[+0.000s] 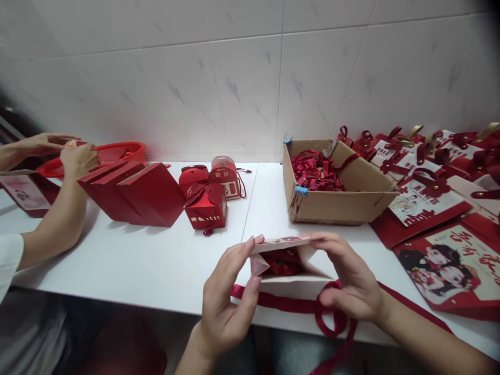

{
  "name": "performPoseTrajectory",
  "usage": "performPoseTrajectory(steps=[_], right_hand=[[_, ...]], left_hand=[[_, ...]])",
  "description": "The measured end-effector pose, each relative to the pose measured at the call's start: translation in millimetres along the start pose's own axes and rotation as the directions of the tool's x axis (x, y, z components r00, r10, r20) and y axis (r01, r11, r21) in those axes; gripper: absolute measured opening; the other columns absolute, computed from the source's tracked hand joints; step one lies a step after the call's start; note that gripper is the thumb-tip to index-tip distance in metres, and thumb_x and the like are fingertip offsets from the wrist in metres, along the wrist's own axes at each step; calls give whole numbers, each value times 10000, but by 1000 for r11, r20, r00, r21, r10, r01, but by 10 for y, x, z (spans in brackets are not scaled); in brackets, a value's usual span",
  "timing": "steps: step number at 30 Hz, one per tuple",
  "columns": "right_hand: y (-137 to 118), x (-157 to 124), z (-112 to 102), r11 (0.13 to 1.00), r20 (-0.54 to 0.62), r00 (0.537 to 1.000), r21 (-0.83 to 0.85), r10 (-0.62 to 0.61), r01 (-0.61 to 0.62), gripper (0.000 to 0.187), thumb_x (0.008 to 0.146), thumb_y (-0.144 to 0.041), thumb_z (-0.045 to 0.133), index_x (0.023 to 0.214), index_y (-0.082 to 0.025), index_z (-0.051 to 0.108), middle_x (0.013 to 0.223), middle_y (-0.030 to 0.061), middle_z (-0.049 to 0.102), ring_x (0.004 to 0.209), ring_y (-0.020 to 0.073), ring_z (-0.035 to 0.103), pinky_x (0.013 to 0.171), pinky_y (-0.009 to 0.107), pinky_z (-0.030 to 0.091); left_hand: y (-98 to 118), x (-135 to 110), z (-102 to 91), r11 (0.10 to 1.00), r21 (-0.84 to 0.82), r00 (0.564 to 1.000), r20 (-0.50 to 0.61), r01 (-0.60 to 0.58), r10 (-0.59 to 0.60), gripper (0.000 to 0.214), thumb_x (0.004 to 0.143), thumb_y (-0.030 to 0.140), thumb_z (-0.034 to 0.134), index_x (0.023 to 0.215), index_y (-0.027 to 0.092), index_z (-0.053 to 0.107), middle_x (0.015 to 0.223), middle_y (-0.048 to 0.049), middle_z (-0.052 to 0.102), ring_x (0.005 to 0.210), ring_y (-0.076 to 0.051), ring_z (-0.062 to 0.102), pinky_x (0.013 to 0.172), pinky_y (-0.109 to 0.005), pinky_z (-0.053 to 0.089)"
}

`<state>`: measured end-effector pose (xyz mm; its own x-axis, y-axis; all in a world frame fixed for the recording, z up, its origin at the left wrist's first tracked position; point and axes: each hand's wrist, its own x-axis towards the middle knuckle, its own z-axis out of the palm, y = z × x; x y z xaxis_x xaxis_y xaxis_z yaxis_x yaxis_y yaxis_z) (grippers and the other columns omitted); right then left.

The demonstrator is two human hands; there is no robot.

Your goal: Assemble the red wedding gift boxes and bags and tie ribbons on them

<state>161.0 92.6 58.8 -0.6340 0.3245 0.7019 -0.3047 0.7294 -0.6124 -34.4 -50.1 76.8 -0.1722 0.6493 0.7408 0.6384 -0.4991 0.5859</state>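
Observation:
Near the table's front edge, a small paper gift box (292,276) is held with its top open toward me. Red wrapped pieces (282,262) show inside it; their kind I cannot make out. My left hand (230,297) pinches the box's left end, thumb on the near panel and fingers on the far one. At the right end, my right hand (351,281) grips the box, fingers over the far panel. A dark red ribbon (281,303) runs in front of the box and loops by my right thumb, then hangs past the table edge.
Behind my hands stands a cardboard box (332,207) of red ribbon pieces. Red gift boxes (205,205) are at centre, red cartons (152,195) left of them. Many handled gift bags (417,200) crowd the right. At left, another person's hands (80,156) work by a red basket (135,151).

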Motion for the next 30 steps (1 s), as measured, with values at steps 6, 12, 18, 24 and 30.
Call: performPoseTrajectory(steps=[6,12,18,24,30], right_hand=[[121,210,117,980,-332,927,149,176,-132,523,862,-157,650,1290,-328,404,981,13,620,906,145,645,843,303,547],[115,443,-24,995,-145,985,-28,90,-95,232,891,-168,579,1104,-226,654,921,57,632,856,165,631,764,303,541],[127,530,-177,981,-10,986,-104,-165,163,300,896,-95,543,1132,-223,677,1041,91,719,985,174,677,854,311,563],[137,537,-296,985,18,989,-86,-147,148,328,849,-132,618,1160,-209,690,1124,111,715,1018,189,694,888,307,573],[95,479,-266,991,-10,995,-92,-103,101,245,885,-132,555,1052,-211,716,1044,83,745,958,176,717,843,289,585]], left_hand=[[-203,159,129,997,-21,994,-79,80,-81,662,909,113,528,1494,273,261,1192,-83,689,1116,-194,640,1008,-371,480],[-242,255,159,981,-35,977,-92,191,-194,473,910,132,527,1369,227,471,1038,-82,710,962,-177,675,883,-328,538],[-266,483,78,1000,-4,1000,-8,17,-17,278,826,71,568,954,240,748,878,-53,716,819,-173,681,723,-282,551],[-306,560,138,999,-41,1000,3,27,-27,199,767,114,628,910,205,733,887,-68,719,844,-204,678,754,-320,543],[-293,636,397,978,-114,977,-106,173,-185,209,817,199,658,1014,208,587,799,-7,659,733,-143,642,687,-268,535]])
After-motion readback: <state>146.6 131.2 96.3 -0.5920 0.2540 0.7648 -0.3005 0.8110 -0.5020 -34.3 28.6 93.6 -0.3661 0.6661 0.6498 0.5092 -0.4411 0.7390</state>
